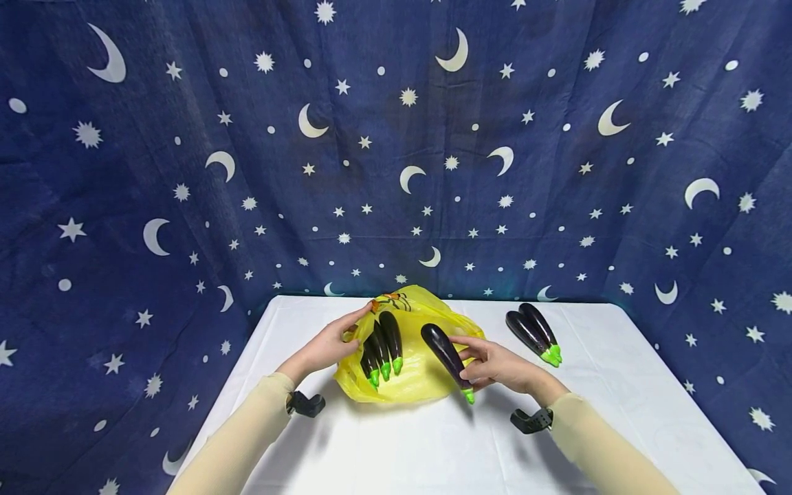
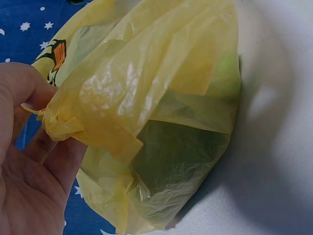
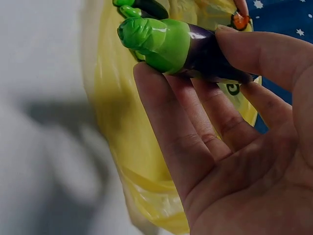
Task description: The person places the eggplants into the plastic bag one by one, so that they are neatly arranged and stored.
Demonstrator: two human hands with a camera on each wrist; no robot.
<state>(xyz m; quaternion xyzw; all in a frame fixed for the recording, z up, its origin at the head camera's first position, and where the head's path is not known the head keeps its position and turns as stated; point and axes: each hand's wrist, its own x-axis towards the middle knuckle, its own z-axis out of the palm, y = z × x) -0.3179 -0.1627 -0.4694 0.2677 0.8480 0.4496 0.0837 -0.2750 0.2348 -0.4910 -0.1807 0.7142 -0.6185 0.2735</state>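
A yellow plastic bag (image 1: 427, 381) lies on the table with its mouth spread toward me. My left hand (image 1: 334, 342) pinches the bag's left edge, and the left wrist view shows the bunched plastic (image 2: 66, 120) between thumb and fingers. Inside the bag's left part lie several eggplants (image 1: 391, 337) side by side, green stems toward me. In front of the bag's right side, my right hand (image 1: 495, 366) holds another eggplant (image 1: 444, 350) between thumb and fingers. Its green stem end (image 3: 168, 46) points toward me, its dark tip toward the bag's opening.
Two more eggplants (image 1: 537, 330) lie together on the table's right side, stems toward me. The white-covered table (image 1: 383, 454) ends at the back against a dark blue curtain (image 1: 371, 137) with moons and stars.
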